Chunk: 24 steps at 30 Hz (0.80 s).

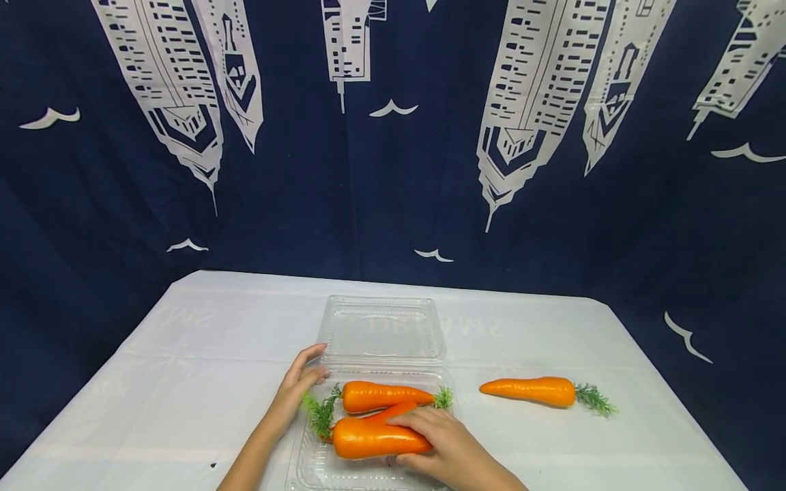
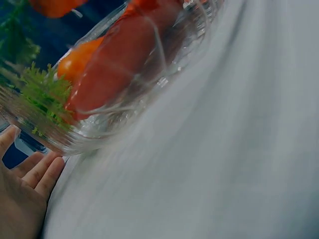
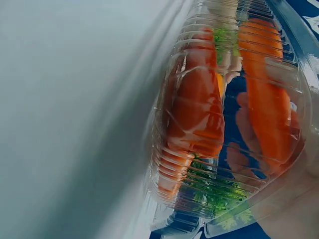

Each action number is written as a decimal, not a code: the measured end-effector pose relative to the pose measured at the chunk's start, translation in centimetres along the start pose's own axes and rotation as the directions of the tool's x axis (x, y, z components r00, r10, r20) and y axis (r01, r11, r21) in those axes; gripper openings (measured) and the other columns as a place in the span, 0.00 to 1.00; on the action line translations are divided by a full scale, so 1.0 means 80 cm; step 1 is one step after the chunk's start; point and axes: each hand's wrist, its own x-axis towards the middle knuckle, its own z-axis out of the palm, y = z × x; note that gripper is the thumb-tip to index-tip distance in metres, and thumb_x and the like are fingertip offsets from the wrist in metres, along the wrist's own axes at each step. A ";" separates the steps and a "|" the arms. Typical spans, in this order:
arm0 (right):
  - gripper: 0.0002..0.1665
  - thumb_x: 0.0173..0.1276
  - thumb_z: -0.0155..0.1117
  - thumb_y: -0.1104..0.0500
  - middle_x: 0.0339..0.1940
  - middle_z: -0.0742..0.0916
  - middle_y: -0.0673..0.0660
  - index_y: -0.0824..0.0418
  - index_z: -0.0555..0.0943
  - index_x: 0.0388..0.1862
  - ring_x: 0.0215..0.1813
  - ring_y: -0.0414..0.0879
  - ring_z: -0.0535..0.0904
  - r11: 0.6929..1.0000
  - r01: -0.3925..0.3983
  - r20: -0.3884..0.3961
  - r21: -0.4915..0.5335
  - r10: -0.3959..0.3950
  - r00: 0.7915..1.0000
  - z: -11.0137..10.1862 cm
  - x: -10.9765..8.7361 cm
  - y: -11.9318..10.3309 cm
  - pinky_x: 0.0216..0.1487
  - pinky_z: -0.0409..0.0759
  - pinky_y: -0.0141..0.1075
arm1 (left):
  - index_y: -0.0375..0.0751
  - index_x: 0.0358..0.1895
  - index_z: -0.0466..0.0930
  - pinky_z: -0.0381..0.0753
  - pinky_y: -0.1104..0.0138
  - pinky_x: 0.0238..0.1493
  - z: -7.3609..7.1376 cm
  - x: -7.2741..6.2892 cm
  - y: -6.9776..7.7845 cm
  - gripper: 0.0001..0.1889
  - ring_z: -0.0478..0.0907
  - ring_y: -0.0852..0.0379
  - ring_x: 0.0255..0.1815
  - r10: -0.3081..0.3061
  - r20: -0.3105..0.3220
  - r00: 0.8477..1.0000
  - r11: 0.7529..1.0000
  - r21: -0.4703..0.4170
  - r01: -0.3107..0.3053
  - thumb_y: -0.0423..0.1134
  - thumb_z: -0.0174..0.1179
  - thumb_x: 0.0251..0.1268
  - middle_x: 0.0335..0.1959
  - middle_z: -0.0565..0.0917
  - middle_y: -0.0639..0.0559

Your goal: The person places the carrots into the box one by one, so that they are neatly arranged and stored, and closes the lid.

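A clear plastic clamshell box (image 1: 307, 470) lies with its lid (image 1: 381, 327) folded back behind it. Several orange carrots with green tops are inside: one toward the back (image 1: 383, 396), one partly covered in the middle (image 1: 399, 411), and a thick one in front (image 1: 374, 438). My right hand (image 1: 445, 440) grips the front carrot near its tip, fingers over the top and thumb on the near side; the right wrist view shows this carrot (image 3: 264, 89) through the box wall. My left hand (image 1: 295, 389) rests at the box's left edge, fingers extended near the hinge.
Another carrot (image 1: 534, 391) lies on the white tablecloth (image 1: 202, 395) to the right of the box, its green top pointing right. A small dark speck (image 1: 213, 465) is on the cloth at left. A dark blue printed curtain (image 1: 344, 204) hangs behind the table.
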 end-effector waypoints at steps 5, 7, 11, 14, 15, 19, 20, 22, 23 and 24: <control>0.23 0.60 0.59 0.42 0.48 0.81 0.39 0.43 0.74 0.54 0.50 0.37 0.74 0.999 -0.041 0.082 -0.012 0.041 0.996 -0.001 0.003 -0.001 0.52 0.72 0.41 | 0.44 0.63 0.63 0.73 0.73 0.50 0.000 0.000 -0.001 0.23 0.74 0.60 0.47 0.000 -0.001 1.000 1.000 -0.004 0.000 0.37 0.50 0.63 0.65 0.62 0.41; 0.23 0.60 0.59 0.42 0.49 0.81 0.39 0.43 0.74 0.54 0.51 0.38 0.74 0.998 -0.058 0.113 -0.012 0.059 0.992 -0.002 0.005 -0.002 0.53 0.71 0.42 | 0.45 0.63 0.63 0.73 0.73 0.50 -0.001 0.000 -0.001 0.23 0.74 0.59 0.47 0.000 -0.001 1.000 1.000 -0.003 0.000 0.38 0.50 0.64 0.65 0.62 0.41; 0.20 0.61 0.58 0.45 0.48 0.81 0.39 0.44 0.75 0.53 0.49 0.37 0.75 0.999 -0.043 0.147 -0.025 0.046 0.988 -0.001 0.008 -0.002 0.52 0.74 0.40 | 0.47 0.63 0.63 0.73 0.72 0.51 -0.001 -0.001 0.000 0.23 0.73 0.59 0.48 -0.005 0.001 1.000 1.000 0.010 0.005 0.39 0.50 0.64 0.65 0.62 0.42; 0.16 0.63 0.58 0.50 0.44 0.82 0.40 0.46 0.77 0.50 0.43 0.33 0.75 1.000 -0.006 0.129 -0.024 0.009 0.992 0.001 0.009 -0.001 0.44 0.76 0.32 | 0.47 0.63 0.62 0.73 0.72 0.51 0.000 -0.002 0.001 0.23 0.73 0.58 0.49 -0.007 0.002 1.000 1.000 0.022 0.007 0.40 0.50 0.64 0.65 0.62 0.43; 0.15 0.63 0.58 0.51 0.43 0.82 0.40 0.46 0.78 0.49 0.42 0.33 0.75 1.000 0.004 0.124 -0.023 -0.001 0.992 0.001 0.009 -0.001 0.43 0.76 0.30 | 0.48 0.63 0.62 0.72 0.72 0.51 0.000 -0.002 0.001 0.23 0.73 0.58 0.49 -0.009 0.002 1.000 1.000 0.025 0.009 0.40 0.50 0.65 0.65 0.62 0.44; 0.14 0.63 0.58 0.51 0.44 0.82 0.39 0.45 0.78 0.48 0.43 0.33 0.75 0.998 0.030 0.138 -0.057 -0.022 0.990 0.003 0.010 -0.001 0.43 0.77 0.31 | 0.47 0.63 0.62 0.73 0.72 0.51 0.000 -0.001 0.002 0.23 0.73 0.57 0.49 -0.008 -0.003 1.000 1.000 0.020 0.008 0.40 0.50 0.64 0.65 0.62 0.43; 0.14 0.63 0.58 0.50 0.45 0.82 0.39 0.44 0.78 0.49 0.44 0.33 0.76 0.997 0.036 0.148 -0.069 -0.026 0.989 0.004 0.011 -0.002 0.44 0.77 0.33 | 0.48 0.63 0.62 0.73 0.72 0.51 0.000 -0.001 0.002 0.23 0.73 0.57 0.49 -0.009 -0.003 1.000 1.000 0.021 0.010 0.40 0.50 0.64 0.65 0.62 0.43; 0.15 0.62 0.58 0.48 0.45 0.82 0.39 0.44 0.77 0.49 0.45 0.33 0.76 0.996 0.040 0.165 -0.082 -0.026 0.986 0.004 0.011 -0.002 0.44 0.78 0.34 | 0.48 0.63 0.62 0.73 0.72 0.51 0.000 -0.001 0.002 0.23 0.73 0.57 0.49 -0.013 -0.003 1.000 1.000 0.025 0.013 0.39 0.50 0.64 0.65 0.62 0.43; 0.15 0.62 0.58 0.48 0.45 0.82 0.39 0.44 0.77 0.48 0.45 0.33 0.76 0.996 0.040 0.173 -0.084 -0.025 0.985 0.004 0.011 -0.002 0.43 0.77 0.34 | 0.48 0.63 0.62 0.73 0.72 0.51 0.000 -0.002 0.002 0.23 0.73 0.58 0.49 -0.015 -0.002 1.000 0.999 0.028 0.015 0.39 0.50 0.64 0.65 0.62 0.43; 0.15 0.62 0.59 0.47 0.45 0.82 0.38 0.44 0.78 0.48 0.44 0.33 0.75 0.996 0.034 0.178 -0.087 -0.018 0.984 0.004 0.011 -0.002 0.42 0.77 0.34 | 0.48 0.63 0.62 0.73 0.72 0.51 0.000 -0.002 0.002 0.23 0.73 0.58 0.49 -0.016 -0.003 1.000 0.999 0.030 0.016 0.39 0.50 0.64 0.65 0.62 0.43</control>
